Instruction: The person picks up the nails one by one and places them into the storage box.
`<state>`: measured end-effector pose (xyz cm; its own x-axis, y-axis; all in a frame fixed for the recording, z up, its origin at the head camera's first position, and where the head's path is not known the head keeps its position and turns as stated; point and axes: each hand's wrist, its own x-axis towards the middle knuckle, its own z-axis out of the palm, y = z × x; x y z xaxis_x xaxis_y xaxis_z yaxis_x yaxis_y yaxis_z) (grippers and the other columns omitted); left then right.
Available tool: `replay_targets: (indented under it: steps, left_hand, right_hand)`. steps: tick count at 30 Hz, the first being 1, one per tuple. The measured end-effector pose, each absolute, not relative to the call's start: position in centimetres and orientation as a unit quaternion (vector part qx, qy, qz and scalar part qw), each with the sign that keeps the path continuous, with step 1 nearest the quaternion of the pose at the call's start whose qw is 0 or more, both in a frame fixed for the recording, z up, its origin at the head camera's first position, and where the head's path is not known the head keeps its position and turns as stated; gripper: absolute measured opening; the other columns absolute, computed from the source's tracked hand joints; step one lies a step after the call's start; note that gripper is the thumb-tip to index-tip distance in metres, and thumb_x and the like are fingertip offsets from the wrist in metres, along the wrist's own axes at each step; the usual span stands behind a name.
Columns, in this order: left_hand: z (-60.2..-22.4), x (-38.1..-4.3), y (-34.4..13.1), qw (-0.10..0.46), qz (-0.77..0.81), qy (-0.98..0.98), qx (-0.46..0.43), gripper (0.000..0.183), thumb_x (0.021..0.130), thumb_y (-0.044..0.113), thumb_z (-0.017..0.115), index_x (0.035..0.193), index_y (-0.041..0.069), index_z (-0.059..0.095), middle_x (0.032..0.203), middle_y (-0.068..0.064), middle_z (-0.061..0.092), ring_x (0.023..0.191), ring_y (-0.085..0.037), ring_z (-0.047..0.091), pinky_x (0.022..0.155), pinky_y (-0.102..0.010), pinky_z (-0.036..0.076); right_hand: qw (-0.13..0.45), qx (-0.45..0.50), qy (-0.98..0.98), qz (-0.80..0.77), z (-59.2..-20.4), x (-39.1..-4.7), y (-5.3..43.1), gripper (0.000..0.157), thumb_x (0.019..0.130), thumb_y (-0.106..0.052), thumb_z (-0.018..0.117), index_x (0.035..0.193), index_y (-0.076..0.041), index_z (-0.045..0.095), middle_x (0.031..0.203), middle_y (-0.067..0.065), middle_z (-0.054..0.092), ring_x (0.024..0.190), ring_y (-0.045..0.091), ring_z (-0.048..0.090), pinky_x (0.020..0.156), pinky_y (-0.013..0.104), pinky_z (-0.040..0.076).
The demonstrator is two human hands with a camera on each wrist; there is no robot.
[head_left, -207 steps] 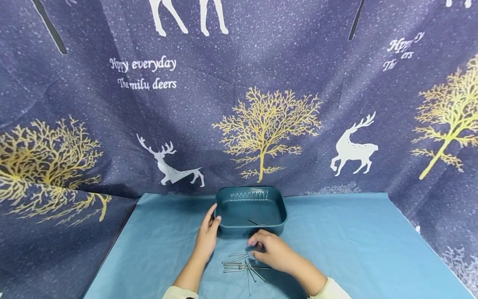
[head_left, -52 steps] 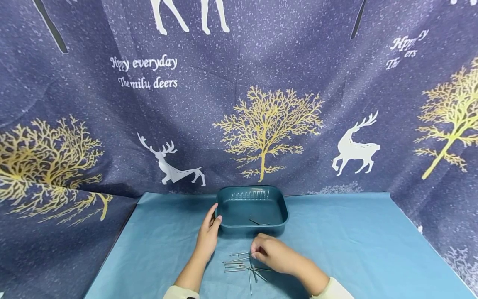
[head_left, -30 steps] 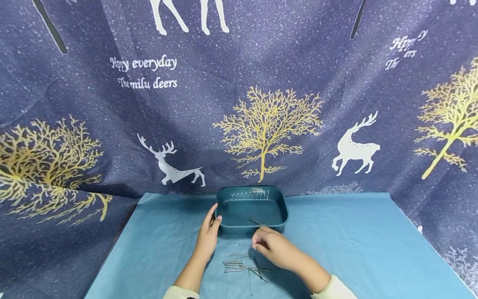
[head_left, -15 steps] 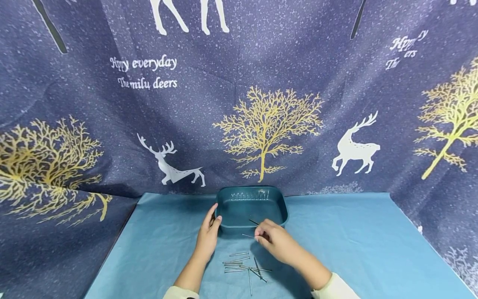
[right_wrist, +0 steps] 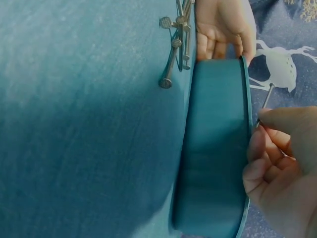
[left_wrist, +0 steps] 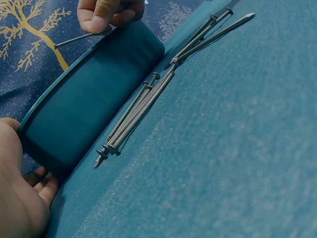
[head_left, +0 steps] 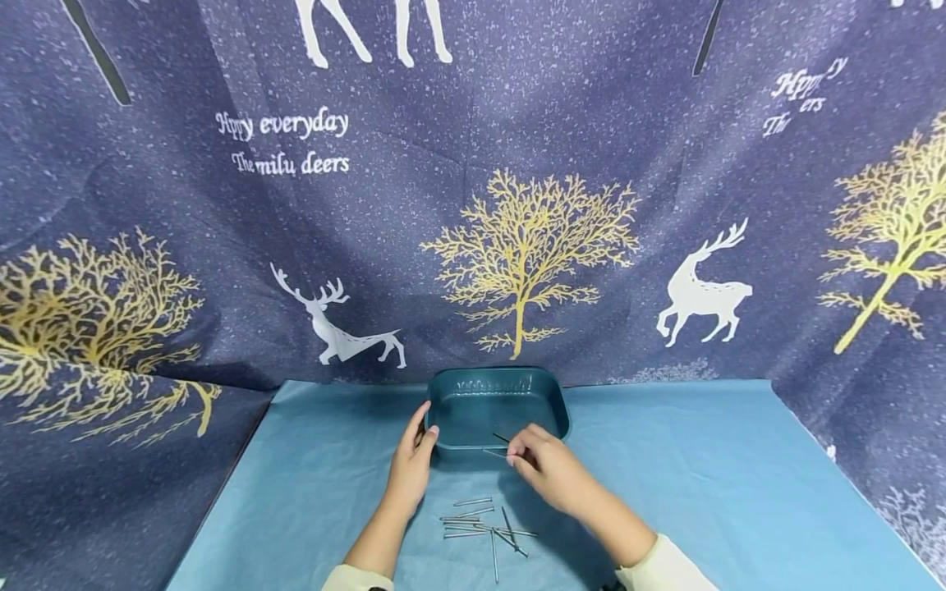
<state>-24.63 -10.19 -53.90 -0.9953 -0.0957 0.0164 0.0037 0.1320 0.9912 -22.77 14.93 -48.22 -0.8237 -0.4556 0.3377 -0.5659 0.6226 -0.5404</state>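
A nail (head_left: 494, 452) is pinched between the thumb and fingers of my right hand (head_left: 550, 469), over the near rim of a dark teal plastic tray (head_left: 497, 449). The left wrist view shows that nail (left_wrist: 74, 39) sticking out sideways from the fingertips, head outward. My left hand (head_left: 411, 461) grips the tray's left end, thumb at the rim and fingers against the outer wall. Inside the tray a dark nail (head_left: 501, 437) shows beside my right fingers, which hide the rest there. Several loose nails (head_left: 464, 535) lie in a pile in front of the tray.
A light blue cloth (head_left: 702, 492) covers the table. Directly behind the tray hangs a dark blue curtain (head_left: 458, 246) printed with deer and trees. The nail pile sits between my two forearms.
My right hand has taken a nail from the pile and carried it up and forward to the tray's near rim. The left hand and the tray have stayed put.
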Motion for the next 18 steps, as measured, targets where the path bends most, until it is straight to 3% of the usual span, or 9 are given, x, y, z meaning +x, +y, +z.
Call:
replay_targets:
  steps: [9,18]
  left_hand:
    - [-54.0,-24.6,-10.3,0.037,-0.654,-0.755,0.032,0.052,0.106,0.043,0.050,0.156,0.040,0.035,0.170,-0.008,0.020,0.155,-0.037,0.024,0.120,-0.061,0.031]
    - [-54.0,-24.7,-10.3,0.037,-0.655,-0.754,0.032,0.050,0.108,0.032,0.048,0.157,0.039,0.035,0.170,-0.009,0.020,0.154,-0.038,0.024,0.120,-0.063,0.030]
  right_hand:
    - [0.099,0.258,-0.905,0.324,-47.9,-23.1,15.0,0.010,0.097,-0.017,0.069,0.092,-0.021,0.061,0.088,-0.011,0.051,0.071,0.000,0.044,0.063,0.018,0.044]
    - [0.114,0.215,-0.913,0.326,-47.4,-23.9,15.0,0.013,0.095,-0.015,0.072,0.089,-0.020,0.061,0.087,-0.009,0.052,0.069,0.002,0.043,0.062,0.019,0.042]
